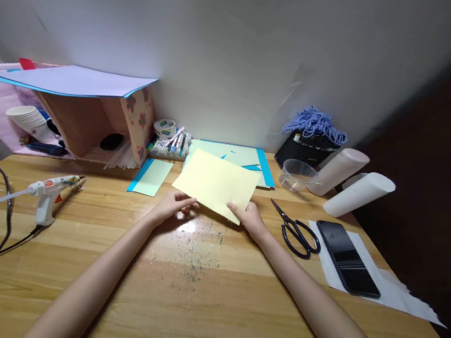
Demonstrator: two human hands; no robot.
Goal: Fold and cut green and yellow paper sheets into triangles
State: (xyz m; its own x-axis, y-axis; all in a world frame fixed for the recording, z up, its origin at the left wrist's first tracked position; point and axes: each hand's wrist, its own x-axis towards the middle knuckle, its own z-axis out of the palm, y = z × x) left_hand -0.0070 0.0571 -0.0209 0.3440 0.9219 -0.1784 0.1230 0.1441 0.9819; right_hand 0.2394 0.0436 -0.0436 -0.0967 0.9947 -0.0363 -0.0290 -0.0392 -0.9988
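Observation:
A pale yellow sheet [217, 183] is held up, tilted, above the wooden table [190, 308]. My left hand [174, 206] pinches its lower left edge, thumb on top. At the lower right corner my right hand [249, 217] grips the sheet, its thumb on the face and its fingers behind. Behind the sheet lie pale green and blue sheets [267, 169], partly covered. A smaller green card with a blue strip [153, 178] lies left of the sheet. Black-handled scissors [298, 234] rest to the right of my right hand.
A glue gun [49, 196] with a cable stands left. Behind are an open box [135, 124], markers [174, 143], a clear bowl [297, 175], a black holder with blue yarn [314, 128] and two white rolls [359, 195]. A phone [348, 260] lies on white paper at right.

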